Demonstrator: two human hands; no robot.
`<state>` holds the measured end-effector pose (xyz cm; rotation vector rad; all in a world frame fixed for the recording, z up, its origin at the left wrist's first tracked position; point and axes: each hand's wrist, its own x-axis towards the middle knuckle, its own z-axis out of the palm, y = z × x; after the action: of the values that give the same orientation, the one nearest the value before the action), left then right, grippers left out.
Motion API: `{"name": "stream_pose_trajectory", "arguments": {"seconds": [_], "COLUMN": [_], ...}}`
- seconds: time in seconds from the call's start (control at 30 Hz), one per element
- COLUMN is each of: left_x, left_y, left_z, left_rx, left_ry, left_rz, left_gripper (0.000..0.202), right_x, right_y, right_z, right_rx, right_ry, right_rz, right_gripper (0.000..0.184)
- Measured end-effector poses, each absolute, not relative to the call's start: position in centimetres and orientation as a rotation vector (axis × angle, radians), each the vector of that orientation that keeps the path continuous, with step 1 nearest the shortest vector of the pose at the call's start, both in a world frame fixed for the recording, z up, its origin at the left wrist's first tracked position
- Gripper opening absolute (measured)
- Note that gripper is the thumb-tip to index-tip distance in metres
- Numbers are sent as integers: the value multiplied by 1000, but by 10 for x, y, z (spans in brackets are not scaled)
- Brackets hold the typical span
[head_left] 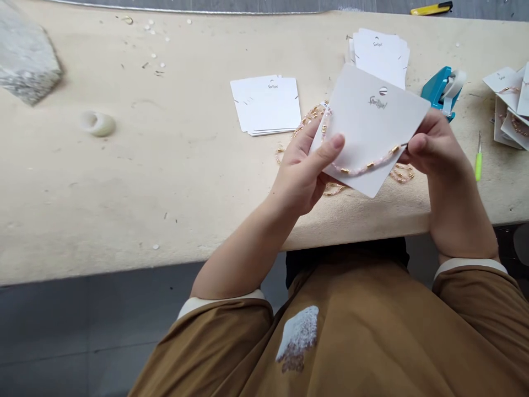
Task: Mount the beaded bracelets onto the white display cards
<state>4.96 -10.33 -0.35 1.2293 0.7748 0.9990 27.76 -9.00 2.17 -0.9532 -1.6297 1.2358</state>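
My left hand (303, 171) grips a white jewelry display card (367, 129) by its left edge, thumb lying across the front. The card is tilted and bears a printed name and a round hole near its top. A pink and gold beaded necklace (369, 166) curves over the card's lower front, its ends running to the left and right edges. At the right edge, the fingers of my right hand (433, 143) are closed on the card near the necklace's end; their tips are partly hidden. More beaded strands (401, 173) lie on the table beneath the card.
White cards are stacked left of my hands (268, 107) and behind them (380, 52). A teal tape dispenser (436, 88), a green-handled pick tool (478, 165) and a pile of beaded cards (510, 105) lie to the right. A yellow cutter (430, 9) lies beyond the far edge.
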Motion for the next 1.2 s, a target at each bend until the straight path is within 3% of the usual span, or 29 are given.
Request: {"name": "stream_pose_trajectory", "arguments": {"seconds": [0.13, 0.37, 0.53, 0.63, 0.83, 1.0, 1.1, 1.2], "left_x": [50, 46, 45, 41, 36, 33, 31, 34], "left_y": [-103, -99, -99, -98, -96, -94, -95, -96], "left_z": [0, 0, 8, 17, 30, 37, 38, 28], "left_rx": [1170, 1103, 1214, 1375, 1600, 1610, 1504, 1499], "left_ry": [852, 882, 857, 841, 529, 200, 219, 538], "left_rz": [989, 863, 909, 732, 62, -270, -146, 393], "left_gripper": [63, 53, 65, 70, 38, 28, 32, 60], "right_x": [292, 302, 305, 300, 280, 286, 291, 293], "right_y": [-90, -98, -101, -101, -89, -72, -74, -89], "right_z": [38, 51, 54, 54, 50, 51, 54, 62], "right_rx": [-844, -841, -825, -797, -656, -684, -727, -787], "right_ry": [-1648, -1815, -1764, -1652, -1259, -1006, -1056, -1233], "right_rz": [1123, 935, 744, 680, 622, 494, 425, 370], "right_gripper": [22, 19, 24, 25, 44, 58, 55, 43]}}
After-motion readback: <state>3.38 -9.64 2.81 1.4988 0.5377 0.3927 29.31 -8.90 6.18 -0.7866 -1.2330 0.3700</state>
